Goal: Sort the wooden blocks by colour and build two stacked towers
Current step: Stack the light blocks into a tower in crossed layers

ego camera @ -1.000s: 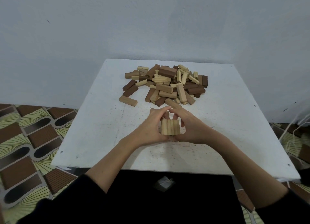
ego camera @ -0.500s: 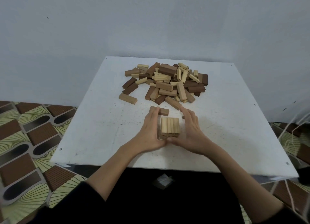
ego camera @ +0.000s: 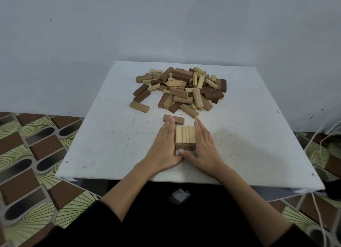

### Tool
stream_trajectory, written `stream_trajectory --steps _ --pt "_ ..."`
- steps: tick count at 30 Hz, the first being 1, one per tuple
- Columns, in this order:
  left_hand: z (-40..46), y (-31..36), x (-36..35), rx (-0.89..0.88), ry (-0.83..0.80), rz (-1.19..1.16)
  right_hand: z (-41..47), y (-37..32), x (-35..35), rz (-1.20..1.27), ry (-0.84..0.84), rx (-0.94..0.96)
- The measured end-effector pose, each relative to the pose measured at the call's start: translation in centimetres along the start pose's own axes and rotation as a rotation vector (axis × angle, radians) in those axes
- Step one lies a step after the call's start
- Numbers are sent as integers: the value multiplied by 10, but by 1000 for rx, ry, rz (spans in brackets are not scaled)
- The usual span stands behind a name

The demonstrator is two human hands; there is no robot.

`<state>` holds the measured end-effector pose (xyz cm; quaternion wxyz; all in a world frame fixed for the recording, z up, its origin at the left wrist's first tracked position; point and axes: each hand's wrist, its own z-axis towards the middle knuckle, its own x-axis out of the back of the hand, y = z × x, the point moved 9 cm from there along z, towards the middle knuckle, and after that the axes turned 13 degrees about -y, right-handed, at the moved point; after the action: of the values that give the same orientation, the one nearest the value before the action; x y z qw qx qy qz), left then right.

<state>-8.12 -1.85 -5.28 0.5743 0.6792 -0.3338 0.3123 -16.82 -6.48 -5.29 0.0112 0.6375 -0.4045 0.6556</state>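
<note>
On a white surface (ego camera: 110, 145), small stack of pale wooden blocks (ego camera: 185, 136), left hand (ego camera: 162, 147) and right hand (ego camera: 204, 147) flat against its sides, each grip straight-fingered, mixed brown-and-pale block pile (ego camera: 182, 89) behind.

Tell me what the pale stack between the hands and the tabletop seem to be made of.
Pale stack: light wood, likely unvarnished; straight grain lines and a matte face show. Tabletop: a thin white board, perhaps painted or laminated; matte, scuffed and speckled.
</note>
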Motion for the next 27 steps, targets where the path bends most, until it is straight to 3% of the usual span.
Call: stream_trajectory --steps 16,22,27 --pt "3 -3 -4 -2 -6 -1 1 2 -4 -12 -17 5" --pt "-2 -8 10 -24 -27 -275 -1 5 19 290 -1 16" --pt "-1 -10 27 -42 -43 -369 1 1 36 265 -40 100"
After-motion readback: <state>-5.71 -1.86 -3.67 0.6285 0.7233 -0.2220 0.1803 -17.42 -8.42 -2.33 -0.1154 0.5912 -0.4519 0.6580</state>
